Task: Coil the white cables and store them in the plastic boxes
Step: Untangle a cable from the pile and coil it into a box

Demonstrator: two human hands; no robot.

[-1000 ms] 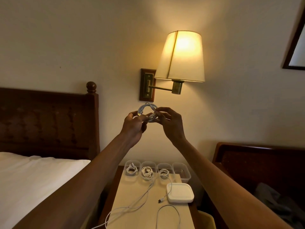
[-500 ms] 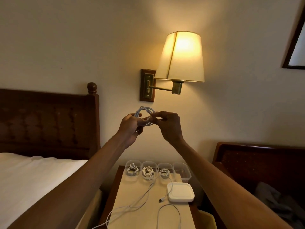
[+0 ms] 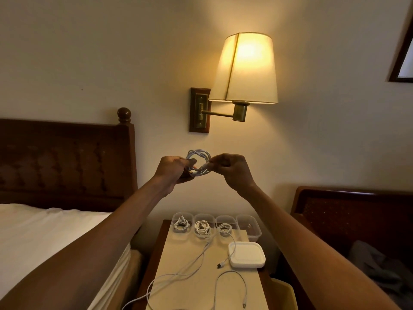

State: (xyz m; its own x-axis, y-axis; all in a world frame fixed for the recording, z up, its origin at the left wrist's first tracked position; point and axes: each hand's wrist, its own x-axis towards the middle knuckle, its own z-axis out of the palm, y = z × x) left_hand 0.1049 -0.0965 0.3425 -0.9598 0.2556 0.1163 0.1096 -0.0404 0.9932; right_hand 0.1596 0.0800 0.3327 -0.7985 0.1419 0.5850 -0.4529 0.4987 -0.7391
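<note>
cables [image 3: 190, 265] sprawl uncoiled across the near end of the nightstand [image 3: 176, 249], just beside a white lid [image 3: 247, 255]. at its far edge stand four plastic boxes [image 3: 203, 218]: three hold coiled cable, while the rightmost box [image 3: 250, 229] looks empty. above them, lower than a second ago, the left hand [image 3: 173, 170] grips the coil [image 3: 200, 161] and the right hand [image 3: 232, 170] pinches its end. the coiling seems nearly done, with the empty box likely next.

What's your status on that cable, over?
Left hand and right hand grip coiled white cable, held high. Rightmost box shows no cable. Loose cables sprawl on nightstand.
</note>
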